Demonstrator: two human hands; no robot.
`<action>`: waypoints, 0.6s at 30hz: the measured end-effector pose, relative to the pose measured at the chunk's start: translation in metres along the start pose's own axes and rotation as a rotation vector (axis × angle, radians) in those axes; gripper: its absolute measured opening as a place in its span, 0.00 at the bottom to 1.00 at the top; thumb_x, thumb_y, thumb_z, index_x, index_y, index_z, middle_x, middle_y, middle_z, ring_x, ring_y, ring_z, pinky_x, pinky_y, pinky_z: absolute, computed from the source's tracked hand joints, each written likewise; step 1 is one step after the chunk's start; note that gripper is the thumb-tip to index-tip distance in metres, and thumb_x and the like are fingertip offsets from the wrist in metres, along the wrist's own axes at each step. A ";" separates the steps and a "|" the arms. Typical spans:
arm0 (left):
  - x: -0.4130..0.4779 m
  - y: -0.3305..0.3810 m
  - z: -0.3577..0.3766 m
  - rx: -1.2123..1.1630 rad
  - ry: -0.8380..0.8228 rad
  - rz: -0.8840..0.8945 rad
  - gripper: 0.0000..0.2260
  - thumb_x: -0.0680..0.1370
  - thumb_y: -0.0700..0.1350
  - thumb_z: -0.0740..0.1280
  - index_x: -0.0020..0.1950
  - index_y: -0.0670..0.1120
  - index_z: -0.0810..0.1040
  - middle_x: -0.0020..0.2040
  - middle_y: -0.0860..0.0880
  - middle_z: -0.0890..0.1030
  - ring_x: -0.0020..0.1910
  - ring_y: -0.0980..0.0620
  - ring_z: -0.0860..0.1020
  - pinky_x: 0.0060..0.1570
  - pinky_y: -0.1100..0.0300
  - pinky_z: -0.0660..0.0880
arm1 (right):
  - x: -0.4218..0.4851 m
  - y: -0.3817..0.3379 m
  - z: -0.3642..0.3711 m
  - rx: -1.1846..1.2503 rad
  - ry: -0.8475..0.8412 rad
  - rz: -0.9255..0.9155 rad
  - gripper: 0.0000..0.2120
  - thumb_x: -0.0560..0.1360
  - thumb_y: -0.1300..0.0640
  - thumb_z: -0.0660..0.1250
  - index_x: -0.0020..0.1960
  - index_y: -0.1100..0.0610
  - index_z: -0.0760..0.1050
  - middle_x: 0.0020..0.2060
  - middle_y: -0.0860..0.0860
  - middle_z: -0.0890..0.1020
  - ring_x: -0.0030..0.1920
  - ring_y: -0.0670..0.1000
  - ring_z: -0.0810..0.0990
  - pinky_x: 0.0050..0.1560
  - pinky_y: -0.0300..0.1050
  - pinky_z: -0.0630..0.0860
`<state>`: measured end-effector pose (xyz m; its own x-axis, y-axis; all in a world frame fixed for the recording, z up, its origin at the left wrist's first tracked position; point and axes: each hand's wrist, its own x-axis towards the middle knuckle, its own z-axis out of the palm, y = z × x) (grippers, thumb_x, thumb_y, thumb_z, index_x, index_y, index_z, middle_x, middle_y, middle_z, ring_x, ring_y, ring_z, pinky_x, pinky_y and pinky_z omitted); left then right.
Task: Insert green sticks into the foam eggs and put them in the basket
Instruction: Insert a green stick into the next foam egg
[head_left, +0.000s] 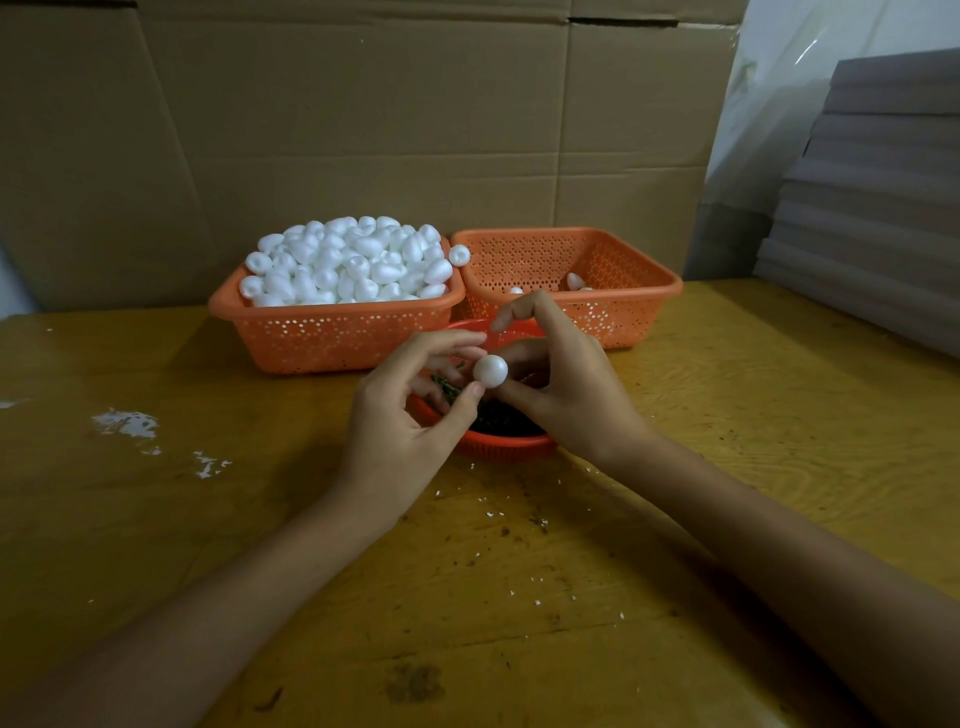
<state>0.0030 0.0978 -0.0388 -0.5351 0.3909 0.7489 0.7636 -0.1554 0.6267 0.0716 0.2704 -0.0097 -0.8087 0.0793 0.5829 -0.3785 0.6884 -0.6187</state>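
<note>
Both hands meet above the small round basket (511, 448) that stands on the wooden table (727, 415) in front of the person, and between them they hold one white foam egg (490, 371). The left hand (400, 415) has its fingers curled; its thumb presses on the lower left side of the egg and its index finger bends over the top, but I cannot tell if this finger really touches it. The right hand (563, 400) pinches the egg from the other side, thumb below and curled fingers behind, with the index finger lifted up and free. The round basket is partly hidden by the hands, and dark green sticks (501, 418) lie inside it. Behind it two orange square baskets stand side by side and touch each other: the left basket (322, 338) is heaped with a pile of eggs (348, 265), and the right basket (628, 275) holds only a few eggs (574, 281) on its bottom. One single egg (459, 254) sits on the rims where the two baskets meet. White crumbs (124, 423) lie on the table at the left, and a cardboard wall (363, 130) stands behind everything.
</note>
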 end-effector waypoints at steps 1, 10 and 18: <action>0.000 0.000 0.000 -0.008 0.002 -0.005 0.17 0.78 0.36 0.74 0.66 0.46 0.80 0.56 0.53 0.84 0.52 0.48 0.82 0.44 0.57 0.80 | 0.000 0.000 0.000 -0.004 -0.005 0.005 0.20 0.75 0.63 0.77 0.61 0.60 0.70 0.44 0.46 0.89 0.46 0.49 0.88 0.49 0.60 0.82; 0.001 -0.005 -0.002 0.015 0.022 -0.024 0.15 0.80 0.41 0.73 0.67 0.47 0.82 0.57 0.51 0.82 0.53 0.46 0.82 0.48 0.52 0.81 | 0.000 -0.001 -0.001 0.036 -0.066 0.032 0.24 0.73 0.65 0.78 0.62 0.57 0.69 0.40 0.46 0.88 0.42 0.50 0.87 0.49 0.62 0.82; 0.001 -0.005 -0.001 0.034 0.016 -0.055 0.15 0.81 0.42 0.71 0.67 0.48 0.81 0.56 0.52 0.82 0.53 0.47 0.82 0.50 0.47 0.81 | -0.001 -0.003 -0.004 0.153 -0.089 0.083 0.25 0.73 0.65 0.79 0.63 0.58 0.69 0.39 0.52 0.88 0.43 0.53 0.88 0.52 0.64 0.82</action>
<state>-0.0018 0.0982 -0.0406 -0.5818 0.3838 0.7171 0.7446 -0.1035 0.6594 0.0751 0.2711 -0.0062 -0.8740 0.0622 0.4819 -0.3675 0.5641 -0.7394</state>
